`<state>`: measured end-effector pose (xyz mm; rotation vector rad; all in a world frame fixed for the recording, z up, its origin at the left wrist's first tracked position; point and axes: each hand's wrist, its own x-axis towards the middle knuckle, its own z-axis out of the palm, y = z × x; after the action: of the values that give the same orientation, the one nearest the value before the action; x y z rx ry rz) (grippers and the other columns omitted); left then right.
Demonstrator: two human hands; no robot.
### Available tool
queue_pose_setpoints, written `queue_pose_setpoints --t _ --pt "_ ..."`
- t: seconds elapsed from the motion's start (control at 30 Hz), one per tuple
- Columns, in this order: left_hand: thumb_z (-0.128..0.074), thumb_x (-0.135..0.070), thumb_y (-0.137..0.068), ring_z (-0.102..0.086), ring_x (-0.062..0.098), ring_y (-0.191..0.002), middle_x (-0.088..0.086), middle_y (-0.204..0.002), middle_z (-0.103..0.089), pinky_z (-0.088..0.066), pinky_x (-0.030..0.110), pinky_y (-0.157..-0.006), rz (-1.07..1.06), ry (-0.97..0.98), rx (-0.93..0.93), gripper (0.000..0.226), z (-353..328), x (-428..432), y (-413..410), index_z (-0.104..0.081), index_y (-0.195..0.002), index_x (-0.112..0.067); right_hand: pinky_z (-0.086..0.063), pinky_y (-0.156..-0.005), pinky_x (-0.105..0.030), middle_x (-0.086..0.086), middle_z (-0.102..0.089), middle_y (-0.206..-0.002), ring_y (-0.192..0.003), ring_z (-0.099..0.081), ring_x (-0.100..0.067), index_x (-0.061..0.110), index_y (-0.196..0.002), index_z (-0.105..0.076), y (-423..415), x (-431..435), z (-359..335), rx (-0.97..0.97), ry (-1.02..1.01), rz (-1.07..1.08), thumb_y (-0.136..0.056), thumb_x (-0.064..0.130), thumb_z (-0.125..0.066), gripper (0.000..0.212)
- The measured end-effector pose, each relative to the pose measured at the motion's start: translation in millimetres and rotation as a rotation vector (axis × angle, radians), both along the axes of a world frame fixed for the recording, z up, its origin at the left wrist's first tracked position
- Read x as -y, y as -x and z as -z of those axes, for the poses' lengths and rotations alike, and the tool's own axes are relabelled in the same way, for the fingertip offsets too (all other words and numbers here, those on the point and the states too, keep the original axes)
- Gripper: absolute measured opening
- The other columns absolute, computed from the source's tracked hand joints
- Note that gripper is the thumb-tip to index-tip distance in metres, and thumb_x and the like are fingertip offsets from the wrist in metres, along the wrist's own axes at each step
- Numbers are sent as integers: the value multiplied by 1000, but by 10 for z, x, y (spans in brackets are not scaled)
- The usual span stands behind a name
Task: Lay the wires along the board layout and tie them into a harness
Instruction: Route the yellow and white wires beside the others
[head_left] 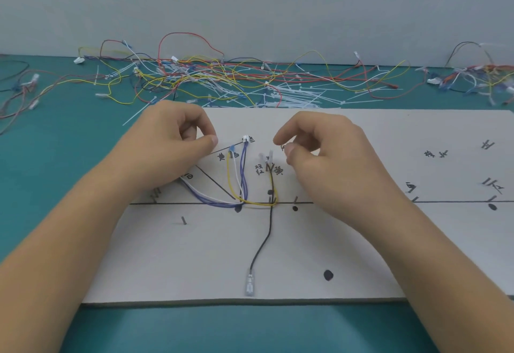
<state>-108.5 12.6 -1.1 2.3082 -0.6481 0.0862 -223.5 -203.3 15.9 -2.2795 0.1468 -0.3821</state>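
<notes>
Board: the grey layout board (361,241) lies flat on the green table (55,185) in front of you, with drawn lines, written labels and upright nails (183,219)
Wires laid: a blue pair (244,174) drops from the white connector (245,138) to the horizontal line, and a yellow wire (228,180) and a white one run beside it
Black wire: the black wire (264,244) runs from the clear terminals (264,156) down across the line to a metal terminal (249,286) near the board's front edge
Left hand: your left hand (169,144) sits over the upper left branch with its fingers curled in and the thumb forward; whether it grips a wire cannot be told
Right hand: your right hand (328,158) hovers just beside the clear terminals, forefinger and thumb bent close together; whether they pinch anything cannot be told
Handling: these wires look thin, light and springy, so expect them to lift off the line unless a nail holds them
Where to hold: pinch the insulation just behind a terminal, not the crimp or the bare metal
Ties: loose cable ties (294,94) lie beyond the board among a tangle of spare wires (211,74)
Risk: tugging one strand would likely drag its neighbours off the nails
</notes>
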Motion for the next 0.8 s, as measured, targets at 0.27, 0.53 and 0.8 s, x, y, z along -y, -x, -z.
queue_pose_setpoints --t 0.27,0.53,0.8 --pt "-71 -21 -89 -44 6 -43 -8 -46 -47 -37 25 -57 -49 22 19 14 46 -64 -88 -69 -75 -24 -39 -44 -24 5 -32 -42 -41 -36 -13 26 -83 -69 4 -7 -14 -45 17 -21 -79 -2 -48 36" --pt "-72 -21 -89 -39 5 -42 -11 -45 -44 -34 22 -51 -83 71 12 12 70 -145 -188 -70 -77 -22 -51 -69 -28 8 -35 -36 -83 -70 -6 28 -88 -67 90 -37 -112 95 -62 67 -62 -8 -44 50" --pt "-72 -18 -89 -40 6 -42 -13 -44 -44 -36 20 -49 -95 64 7 13 96 -148 -219 -70 -77 -21 -44 -59 -21 11 -68 -79 -71 -62 -11 28 -91 -67 31 8 -52 133 -198 -30 -69 3 -52 37"
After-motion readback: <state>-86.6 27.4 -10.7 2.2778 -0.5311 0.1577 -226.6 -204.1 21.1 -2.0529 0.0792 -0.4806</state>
